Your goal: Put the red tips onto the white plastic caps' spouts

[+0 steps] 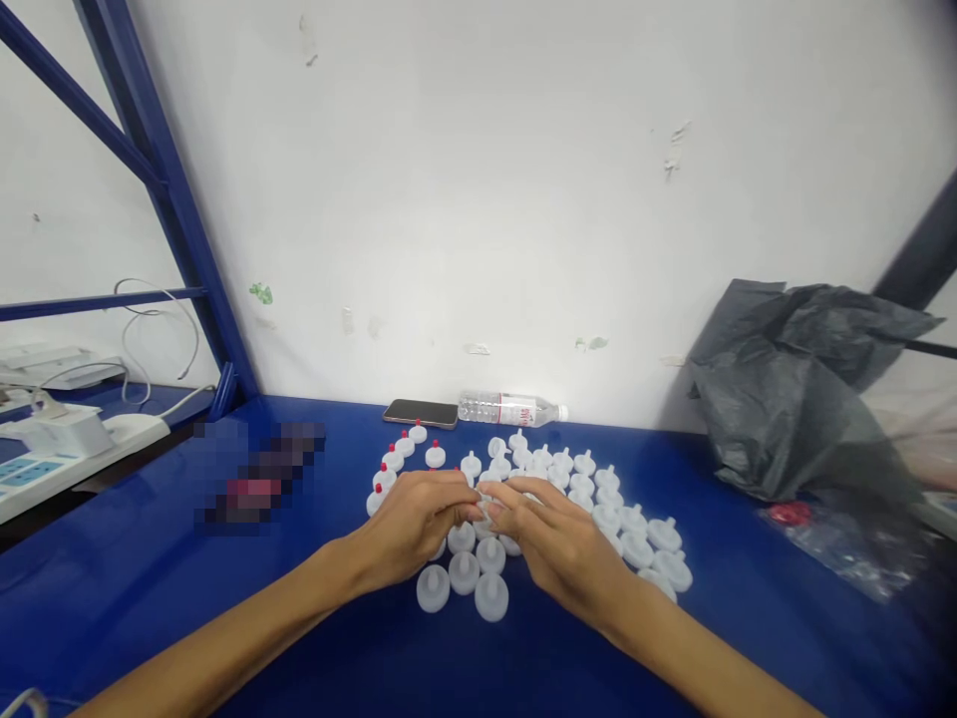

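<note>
Red print [527,413] is seen on btl [478,407] label [512,410]; wording can't be read. No txt is made out elsewhere.

The head view looks forward, down onto the table [374,663].

From my remote post I record round white plastic caps [491,598] on the flat blue tabletop [419,668]. Behind them, before the white wall [478,199], a flat dark phone [420,413] lies left of a clear cylindrical plastic bottle [512,409]. Right: a crumpled grey plastic bag [793,389].
</note>
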A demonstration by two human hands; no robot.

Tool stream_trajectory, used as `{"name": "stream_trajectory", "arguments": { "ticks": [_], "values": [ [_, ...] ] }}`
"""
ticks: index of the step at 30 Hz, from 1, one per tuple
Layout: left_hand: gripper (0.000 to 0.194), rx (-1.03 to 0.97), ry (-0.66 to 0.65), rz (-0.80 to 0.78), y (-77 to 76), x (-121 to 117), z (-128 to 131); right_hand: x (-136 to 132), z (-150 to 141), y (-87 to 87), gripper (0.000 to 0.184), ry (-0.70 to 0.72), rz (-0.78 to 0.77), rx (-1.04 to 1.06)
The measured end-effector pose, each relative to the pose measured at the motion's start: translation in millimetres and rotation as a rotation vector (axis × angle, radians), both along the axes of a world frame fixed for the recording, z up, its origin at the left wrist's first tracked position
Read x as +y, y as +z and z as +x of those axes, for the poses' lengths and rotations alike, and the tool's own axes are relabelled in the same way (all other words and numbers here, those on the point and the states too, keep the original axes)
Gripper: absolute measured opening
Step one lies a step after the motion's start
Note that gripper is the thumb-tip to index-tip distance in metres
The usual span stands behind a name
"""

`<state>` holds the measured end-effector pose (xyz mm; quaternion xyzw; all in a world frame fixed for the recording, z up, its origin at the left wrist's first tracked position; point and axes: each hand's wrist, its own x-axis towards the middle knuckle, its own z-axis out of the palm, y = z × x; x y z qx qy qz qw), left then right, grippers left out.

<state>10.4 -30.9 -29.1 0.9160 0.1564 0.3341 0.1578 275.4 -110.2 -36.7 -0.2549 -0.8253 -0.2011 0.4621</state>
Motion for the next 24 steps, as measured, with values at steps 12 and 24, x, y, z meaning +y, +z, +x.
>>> {"name": "stream_trajectory", "arguments": {
  "ticks": [12,24],
  "values": [
    [0.037,0.052,0.05,0.051,3.5,-3.6,0.4,-4.0,-7.6,-1.2,0.063,0.053,-0.173,0.079],
    [0.038,0.029,-0.034,-0.059,8.1,-4.6,1.3,-3.7,-0.8,5.1,0.054,-0.006,0.052,-0.1]
  ]
}}
